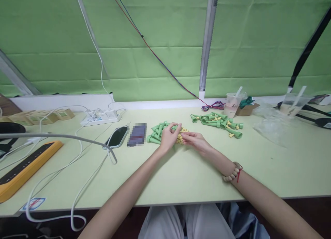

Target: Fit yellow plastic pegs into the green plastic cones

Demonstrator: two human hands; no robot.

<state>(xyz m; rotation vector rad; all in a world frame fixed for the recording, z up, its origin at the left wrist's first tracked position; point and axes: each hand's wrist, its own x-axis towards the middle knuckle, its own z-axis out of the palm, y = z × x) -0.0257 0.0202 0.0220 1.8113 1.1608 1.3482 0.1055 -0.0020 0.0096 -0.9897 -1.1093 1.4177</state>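
My left hand [170, 136] is over the right side of a pile of green cone-shaped plastic pieces [155, 134], its fingers curled together. My right hand [197, 141] pinches with thumb and fingertips, close to the left fingertips. Small yellow plastic pieces [179, 139] lie heaped between and behind the two hands. Whatever either hand pinches is too small and too covered to make out. Farther right is a second group of green cones [216, 121], several with yellow pieces on or beside them.
Left of the pile lie a pixelated dark rectangle [137, 134] and a phone [117, 137]. White cables loop past a yellow power strip [31, 166] and a white one [100, 117]. At the back right stand plastic cups [232, 104], a small cardboard box [247, 110] and a clear bag [270, 127].
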